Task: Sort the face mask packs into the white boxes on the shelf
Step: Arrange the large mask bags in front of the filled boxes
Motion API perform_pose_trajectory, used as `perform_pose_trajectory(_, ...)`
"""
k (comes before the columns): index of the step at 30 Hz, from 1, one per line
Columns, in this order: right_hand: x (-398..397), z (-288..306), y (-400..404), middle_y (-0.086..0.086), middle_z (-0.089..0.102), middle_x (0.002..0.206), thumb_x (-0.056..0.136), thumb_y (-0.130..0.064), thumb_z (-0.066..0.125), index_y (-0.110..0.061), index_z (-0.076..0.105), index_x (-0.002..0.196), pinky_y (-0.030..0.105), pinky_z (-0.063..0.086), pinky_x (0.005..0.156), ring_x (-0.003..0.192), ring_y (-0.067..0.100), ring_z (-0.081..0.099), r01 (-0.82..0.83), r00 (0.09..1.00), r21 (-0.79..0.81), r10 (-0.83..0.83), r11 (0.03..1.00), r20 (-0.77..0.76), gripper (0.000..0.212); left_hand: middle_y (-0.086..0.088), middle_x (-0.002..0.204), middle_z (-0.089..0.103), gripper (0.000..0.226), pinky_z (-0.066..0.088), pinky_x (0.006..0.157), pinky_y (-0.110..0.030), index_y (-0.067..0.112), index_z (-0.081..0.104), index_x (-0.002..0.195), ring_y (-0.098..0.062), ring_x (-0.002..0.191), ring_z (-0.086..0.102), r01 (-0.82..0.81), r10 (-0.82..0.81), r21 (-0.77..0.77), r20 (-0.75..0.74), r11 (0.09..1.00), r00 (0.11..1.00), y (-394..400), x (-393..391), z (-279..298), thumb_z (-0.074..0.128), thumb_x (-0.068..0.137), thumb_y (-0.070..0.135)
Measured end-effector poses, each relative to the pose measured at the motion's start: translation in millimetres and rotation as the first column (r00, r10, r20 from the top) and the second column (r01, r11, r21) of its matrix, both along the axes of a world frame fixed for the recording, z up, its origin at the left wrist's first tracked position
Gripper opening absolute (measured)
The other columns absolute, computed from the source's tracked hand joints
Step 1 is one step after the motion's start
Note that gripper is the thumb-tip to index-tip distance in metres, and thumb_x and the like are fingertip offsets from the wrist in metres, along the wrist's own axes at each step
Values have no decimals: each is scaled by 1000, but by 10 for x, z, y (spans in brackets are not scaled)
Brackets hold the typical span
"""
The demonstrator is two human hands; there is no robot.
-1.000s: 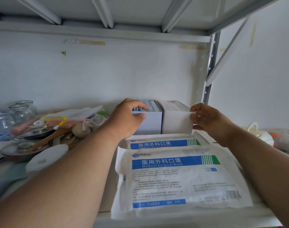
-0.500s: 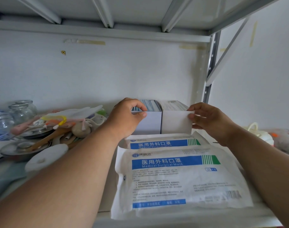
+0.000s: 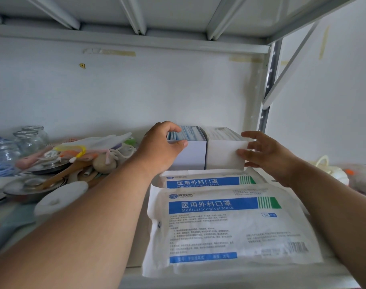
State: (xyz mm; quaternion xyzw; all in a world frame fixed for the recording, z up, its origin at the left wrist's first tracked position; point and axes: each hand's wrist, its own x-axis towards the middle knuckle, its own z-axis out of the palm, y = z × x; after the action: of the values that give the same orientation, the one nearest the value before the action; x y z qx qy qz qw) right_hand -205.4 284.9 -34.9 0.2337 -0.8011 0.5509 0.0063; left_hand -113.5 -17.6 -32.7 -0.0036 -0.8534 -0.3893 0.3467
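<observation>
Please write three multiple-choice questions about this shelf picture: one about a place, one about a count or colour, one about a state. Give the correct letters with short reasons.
1. Where do the two white boxes stand?
A. behind the flat mask packs
B. on top of the glass jars
C. in front of the packs

2. How many flat mask packs with a blue band lie in front?
A. one
B. two
C. four

3. What is the left hand doing?
A. hanging free
B. gripping the left box
C. lifting a jar

Answers:
1 A, the left box and right box stand beyond the front pack.
2 B, a rear pack shows beneath it.
3 B, the left hand curls round the box's corner.
</observation>
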Motion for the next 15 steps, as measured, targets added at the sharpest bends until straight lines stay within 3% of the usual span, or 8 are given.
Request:
perform_pose_trajectory(3, -21, -7, 4, -3, 74, 132, 101, -34, 80, -44, 52, 153, 43, 66, 89, 111, 30, 79, -9, 999, 45, 7, 999, 34, 60, 7, 139, 59, 36, 44, 104, -31, 32, 67, 123, -14, 132, 55, -10, 10, 3, 27, 1000, 1000, 8, 5, 5, 80, 92, 44)
perform_pose_trajectory(7, -45, -23, 16, -1, 79, 128, 100, -36, 80, -38, 51, 158, 48, 65, 98, 113, 31, 79, -13, 999, 20, 12, 1000, 39, 66, 3, 143, 52, 50, 41, 98, -28, 26, 64, 133, -17, 127, 55, -49, 49, -6, 75, 999, 996, 44, 30, 26, 77, 92, 51)
perform_pose_trajectory(12, -14, -14, 1, -10, 86, 103, 104, -28, 76, -33, 59, 148, 26, 67, 68, 94, 16, 85, -61, 996, -12, 62, 998, 61, 47, 1, 147, 53, 62, 42, 96, -29, 24, 57, 142, -18, 125, 56, -45, 42, 30, 88, 999, 995, 48, 42, 41, 74, 92, 56)
perform_pose_trajectory(15, -1, -7, 1, -10, 86, 105, 102, -31, 77, -35, 59, 147, 28, 67, 71, 97, 17, 85, -72, 995, -5, 72, 997, 69, 49, 1, 149, 52, 63, 41, 97, -29, 24, 56, 144, -17, 129, 54, -44, 42, 17, 91, 999, 995, 64, 60, 44, 75, 93, 55)
